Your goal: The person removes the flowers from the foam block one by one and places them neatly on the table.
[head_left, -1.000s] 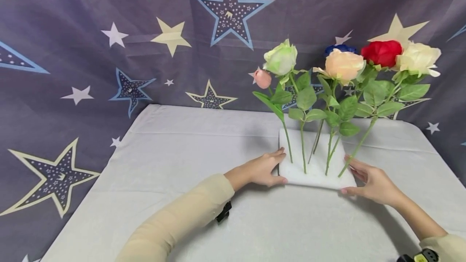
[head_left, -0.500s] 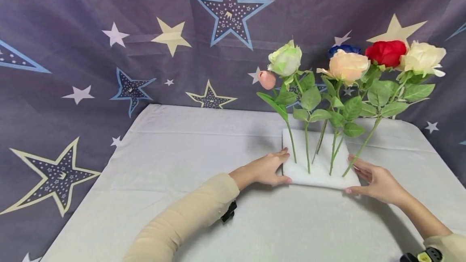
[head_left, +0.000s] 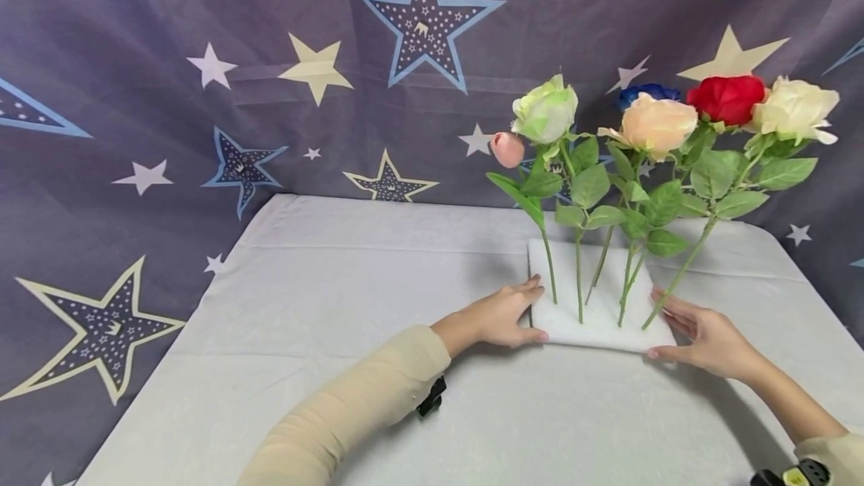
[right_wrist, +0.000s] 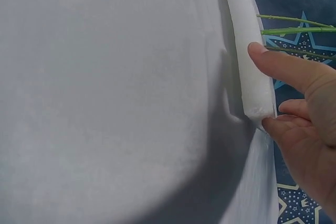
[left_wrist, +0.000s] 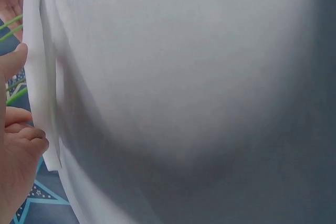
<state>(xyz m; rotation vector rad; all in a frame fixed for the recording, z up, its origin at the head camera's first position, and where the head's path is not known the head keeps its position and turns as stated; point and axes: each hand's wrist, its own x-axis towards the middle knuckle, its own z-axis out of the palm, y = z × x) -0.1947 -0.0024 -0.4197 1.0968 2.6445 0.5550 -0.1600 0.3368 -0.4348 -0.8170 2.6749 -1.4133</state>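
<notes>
Lying between hands (head_left: 502, 317) (head_left: 712, 340) (white slab (head_left: 601, 334))

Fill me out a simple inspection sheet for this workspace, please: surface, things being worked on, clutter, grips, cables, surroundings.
Surface: pale cloth with faint creases.
Job's things: a white pad with stems rising from it; blooms are a pink bud, pale green flower, blue flower, peach flower, red flower and cream flower. The peach one partly hides the blue.
Clutter: nothing seen.
Grips: a person's bare hands; the left grip holds the pad's left side, the right grip its right side.
Cables: nothing seen.
Surroundings: a dark backdrop printed with stars.
</notes>
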